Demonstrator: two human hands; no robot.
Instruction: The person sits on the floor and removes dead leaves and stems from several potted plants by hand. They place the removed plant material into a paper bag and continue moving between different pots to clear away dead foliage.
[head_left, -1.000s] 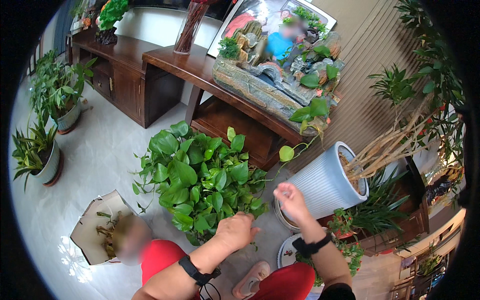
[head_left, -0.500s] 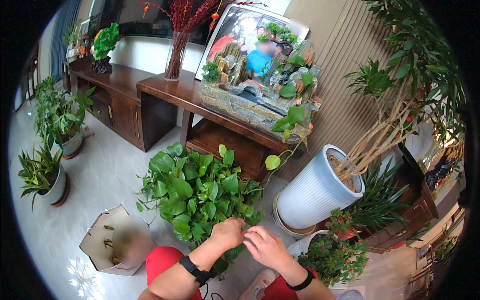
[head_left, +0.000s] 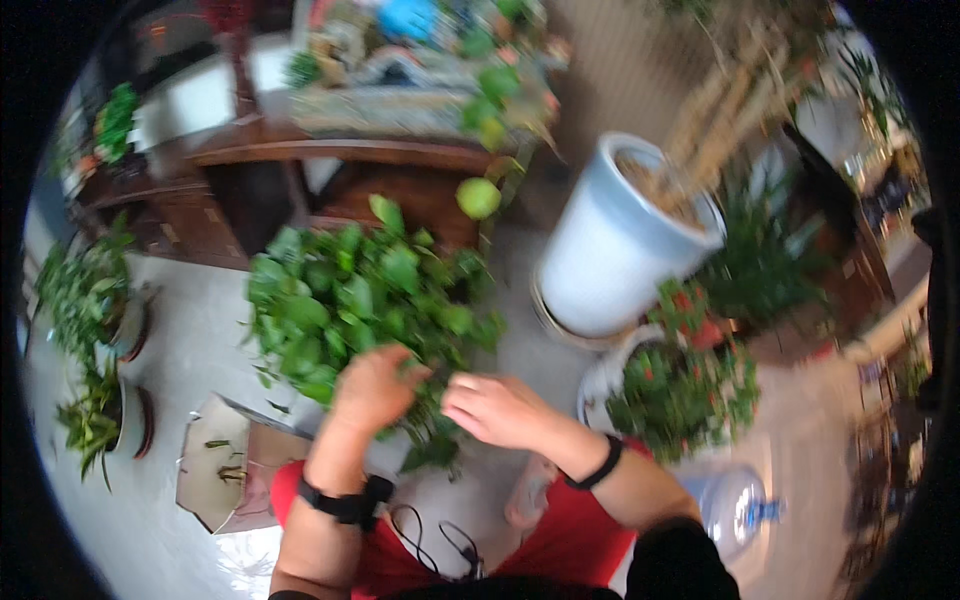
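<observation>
A bushy pothos point(head_left: 345, 290) with broad green leaves spreads in front of me. My left hand point(head_left: 375, 388) is over its near leaves, its fingers bent and smeared by motion, so their hold is unclear. A short gap to the right, my right hand point(head_left: 492, 410) has its fingers curled together; anything pinched in them is too small or hidden to make out. Leaves hang below and between the two hands. An open paper bag point(head_left: 275, 450) stands on the floor to the left, with several yellowish-brown scraps inside.
A tall white ribbed pot point(head_left: 610, 240) with a woody plant stands right, beside a red-flowered plant point(head_left: 675, 390). A clear water bottle point(head_left: 735, 510) lies near my right arm. Behind is a dark wooden table point(head_left: 390, 150) bearing a rockery. Potted plants point(head_left: 90, 290) stand far left.
My hands, close together at the leaves before, have drawn slightly apart. The whole view has shifted and blurred, bringing the water bottle and a black cable by my legs into fuller sight.
</observation>
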